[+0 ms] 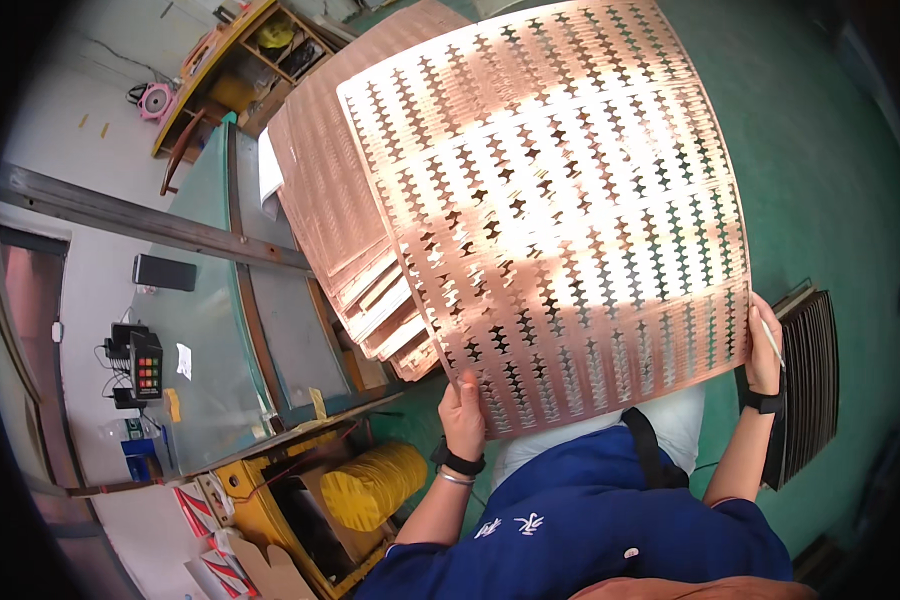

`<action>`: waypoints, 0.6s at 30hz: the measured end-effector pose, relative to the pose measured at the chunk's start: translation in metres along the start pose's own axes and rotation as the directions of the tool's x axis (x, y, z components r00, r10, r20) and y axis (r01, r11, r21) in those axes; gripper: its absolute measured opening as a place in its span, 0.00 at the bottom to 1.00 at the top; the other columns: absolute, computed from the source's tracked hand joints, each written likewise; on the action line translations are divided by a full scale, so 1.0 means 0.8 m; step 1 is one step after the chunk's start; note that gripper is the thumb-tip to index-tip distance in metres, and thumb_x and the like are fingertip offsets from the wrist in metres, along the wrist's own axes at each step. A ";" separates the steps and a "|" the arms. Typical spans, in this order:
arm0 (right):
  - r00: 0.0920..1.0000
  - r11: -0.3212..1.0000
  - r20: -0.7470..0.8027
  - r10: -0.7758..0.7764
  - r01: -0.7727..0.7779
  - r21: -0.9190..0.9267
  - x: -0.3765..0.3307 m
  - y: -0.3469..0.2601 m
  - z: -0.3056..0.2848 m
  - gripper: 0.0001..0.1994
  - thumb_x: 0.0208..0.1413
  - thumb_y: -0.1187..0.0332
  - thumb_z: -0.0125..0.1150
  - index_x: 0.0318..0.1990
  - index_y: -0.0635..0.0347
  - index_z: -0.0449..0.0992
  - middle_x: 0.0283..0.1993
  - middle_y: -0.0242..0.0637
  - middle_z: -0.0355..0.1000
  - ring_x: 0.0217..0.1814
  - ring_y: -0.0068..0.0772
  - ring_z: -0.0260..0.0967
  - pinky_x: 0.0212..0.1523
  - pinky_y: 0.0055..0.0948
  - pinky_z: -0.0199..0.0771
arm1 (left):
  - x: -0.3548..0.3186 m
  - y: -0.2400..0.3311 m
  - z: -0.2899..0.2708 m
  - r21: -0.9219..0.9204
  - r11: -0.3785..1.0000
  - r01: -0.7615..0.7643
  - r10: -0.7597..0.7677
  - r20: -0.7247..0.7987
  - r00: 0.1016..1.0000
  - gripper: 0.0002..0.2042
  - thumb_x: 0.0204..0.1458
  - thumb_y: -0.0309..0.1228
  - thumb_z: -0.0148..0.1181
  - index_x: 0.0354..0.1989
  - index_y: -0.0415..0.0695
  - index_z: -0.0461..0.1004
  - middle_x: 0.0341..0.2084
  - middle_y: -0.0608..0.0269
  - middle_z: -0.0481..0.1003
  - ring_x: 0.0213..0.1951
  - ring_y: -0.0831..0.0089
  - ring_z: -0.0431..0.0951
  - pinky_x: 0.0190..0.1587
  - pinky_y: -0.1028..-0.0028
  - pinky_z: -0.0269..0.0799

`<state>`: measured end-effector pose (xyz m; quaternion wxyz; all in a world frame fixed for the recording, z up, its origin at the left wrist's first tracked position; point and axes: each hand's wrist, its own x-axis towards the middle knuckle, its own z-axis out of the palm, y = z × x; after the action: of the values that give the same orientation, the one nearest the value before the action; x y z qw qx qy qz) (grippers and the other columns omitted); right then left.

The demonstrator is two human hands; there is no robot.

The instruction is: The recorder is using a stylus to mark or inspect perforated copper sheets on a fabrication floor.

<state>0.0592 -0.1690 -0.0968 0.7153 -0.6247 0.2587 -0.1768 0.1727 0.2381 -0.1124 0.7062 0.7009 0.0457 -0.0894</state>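
Observation:
A large thin copper sheet (560, 210), punched with rows of small shaped holes, is held up in front of me. My left hand (462, 415) grips its lower left edge. At the lower right corner my right hand (765, 350) holds the sheet and also a thin white stick between its fingers. Behind the sheet lies a fanned stack of similar copper sheets (345, 230) on a work surface.
A pile of dark ribbed panels (808, 390) sits on the green floor at the right. To the left stand a glass-topped table (210, 330), a small controller with coloured buttons (146, 365), a yellow roll (375, 485) and a wooden shelf (240, 70).

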 end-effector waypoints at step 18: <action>0.996 0.869 -0.090 -0.028 -0.021 -0.495 0.048 -0.031 0.042 0.20 0.62 0.61 0.42 0.56 0.65 0.63 0.49 0.41 0.69 0.47 0.25 0.67 0.49 0.25 0.65 | -0.010 0.006 0.004 -0.242 0.904 0.353 -0.354 0.041 0.934 0.15 0.61 0.42 0.40 0.39 0.43 0.66 0.29 0.75 0.66 0.30 0.86 0.64 0.34 0.83 0.61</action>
<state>0.1119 -0.1678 -0.0752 0.5181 -0.7784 0.3277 -0.1352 0.1658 0.2357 -0.1060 0.7593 0.5884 0.1842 -0.2080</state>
